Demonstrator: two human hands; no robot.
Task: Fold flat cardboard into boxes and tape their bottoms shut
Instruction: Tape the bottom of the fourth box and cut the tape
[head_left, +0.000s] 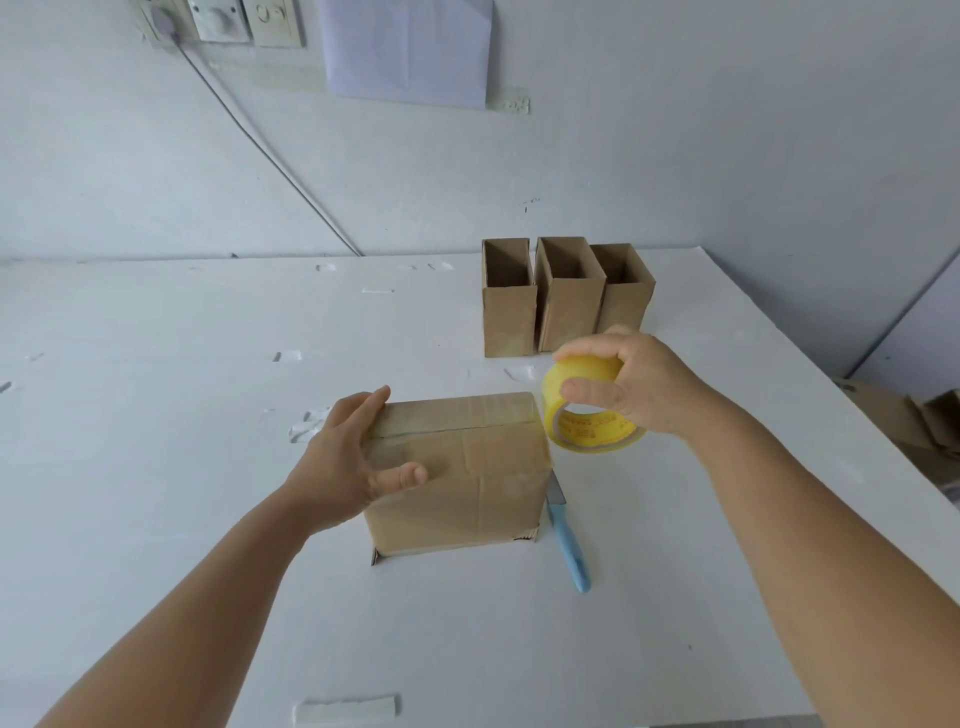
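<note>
- Tape is the business right now: the right hand is clenched through and around the yellow tape roll, lifted off the table just past the box's right edge.
- Left hand is spread flat against the cardboard box, fingers over the top left corner, thumb on the near face, bracing it rather than closing round anything.
- The box stands bottom-up between the two hands; a glossy strip seems to run along the top seam already, though where it ends on the right I cannot tell.
- Doing it well, I'd say: keep that left palm pressing so the flaps stay butted, draw the tape taut and straight along the seam, carry it down over the edge, then rub it flat.
- A blue-handled knife lies on the table just below the right hand, its blade end tucked by the box's lower right corner; handy for the cut, but mind the wrist.
- Beyond the right hand, three finished boxes stand open-topped in a row, near the wall.
- White table, pitted and scuffed; a pale strip rests at the near edge.
- Wall behind carries sockets, a trailing cable and a pinned sheet of paper; flat cardboard piles beyond the right forearm.
</note>
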